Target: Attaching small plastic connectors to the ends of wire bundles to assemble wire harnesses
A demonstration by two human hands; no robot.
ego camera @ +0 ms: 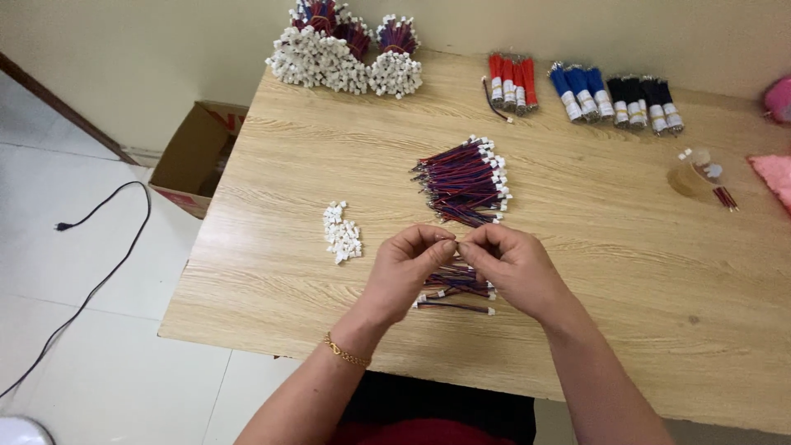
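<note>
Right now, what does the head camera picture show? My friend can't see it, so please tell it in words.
Two hands, the left hand and right hand, meet fingertip to fingertip over a wooden table, pinching something too small to make out. Beneath and beyond them lie wires with white ends, and a small heap of white plugs sits to the left.

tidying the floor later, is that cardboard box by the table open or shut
Open. The cardboard box on the floor beside the wooden table has its flaps folded outward, and its dark inside shows; what it holds cannot be told.
</note>
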